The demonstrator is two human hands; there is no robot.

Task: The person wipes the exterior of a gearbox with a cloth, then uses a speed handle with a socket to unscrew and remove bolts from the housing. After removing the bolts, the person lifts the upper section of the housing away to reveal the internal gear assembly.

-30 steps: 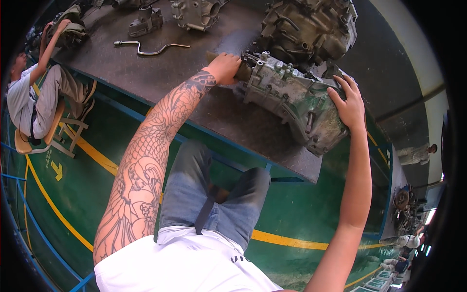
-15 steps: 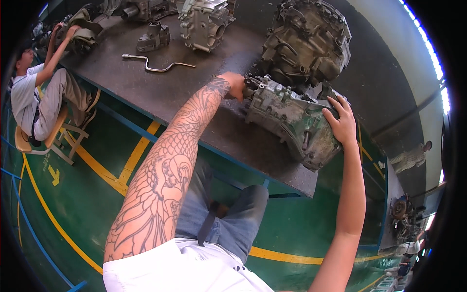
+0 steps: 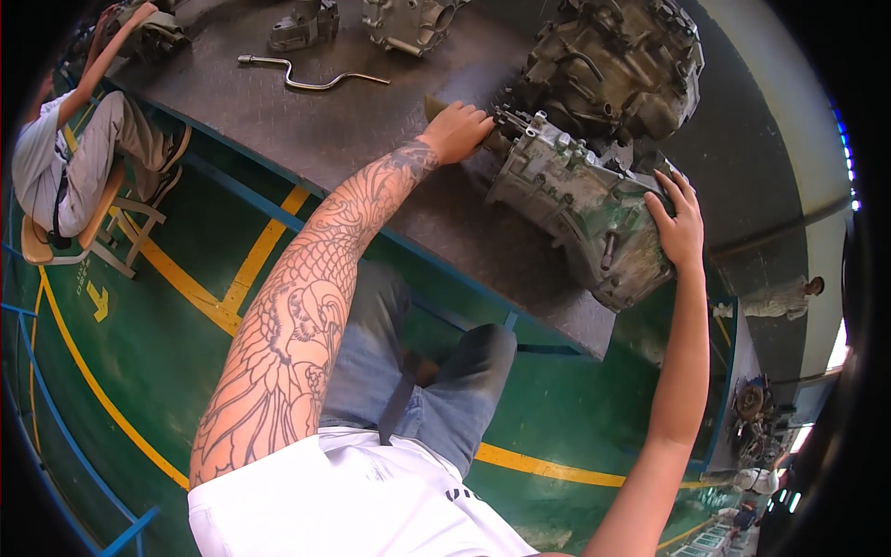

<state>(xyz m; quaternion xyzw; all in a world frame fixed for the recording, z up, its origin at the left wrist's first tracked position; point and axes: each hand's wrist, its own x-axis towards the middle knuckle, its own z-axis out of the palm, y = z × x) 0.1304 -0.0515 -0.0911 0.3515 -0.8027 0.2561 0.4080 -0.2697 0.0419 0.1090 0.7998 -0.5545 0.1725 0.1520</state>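
Far L of L hand: co-worker (image 3: 93, 167) on chair (image 3: 79, 218), arms up at dark parts at the tbl's far end. Nearer, up-L of L hand, cranked metal handle (image 3: 311, 85) lies flat on tbl (image 3: 209, 88), apart from the parts, prob. parked there to stay out of the way but w/in reach. Small grey housing (image 3: 304, 28) & silver casting (image 3: 406, 23) sit past it, farther from L hand, apart from each other.

Tan scrap (image 3: 432, 107) pokes out behind L hand (image 3: 457, 132); can't tell if gripped. L hand: fingers bent, close together, knuckles up, at L end of gear casing (image 3: 580, 181); fingertips hidden, so can't tell if pinching anything.

Casing = main thing, on its side btwn both hands, long way across the person's front, R end by tbl corner; prob. laid so both ends are reachable. Big gearbox (image 3: 617, 70) right behind it, beyond the hands.

R hand (image 3: 680, 223): fingers a bit spread, thumb apart, laid over casing's R end, not pinching; looks like a steadying hold, prob. keeps casing from rolling or sliding.
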